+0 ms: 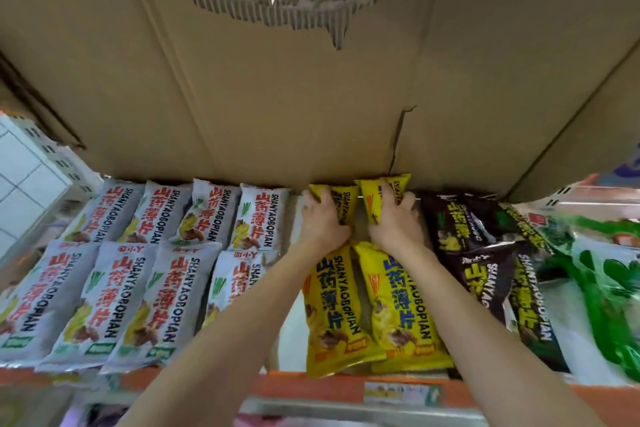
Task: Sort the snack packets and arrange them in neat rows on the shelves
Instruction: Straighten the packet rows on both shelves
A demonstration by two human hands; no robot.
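1. So left hand [320, 218] grips one back-row yellow packet [341, 199], right hand [393, 222] grips the other yellow packet [379, 196].
2. Probably squaring them behind the front yellow pair [367, 305] so the shelf [311, 388] colours stay in rows.

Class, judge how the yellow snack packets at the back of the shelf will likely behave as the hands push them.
Each hand, left hand and right hand, grips a back yellow packet. Puffed shape suggests light and squashy, probably buckling. Glossy film probably slides easily on the shelf.
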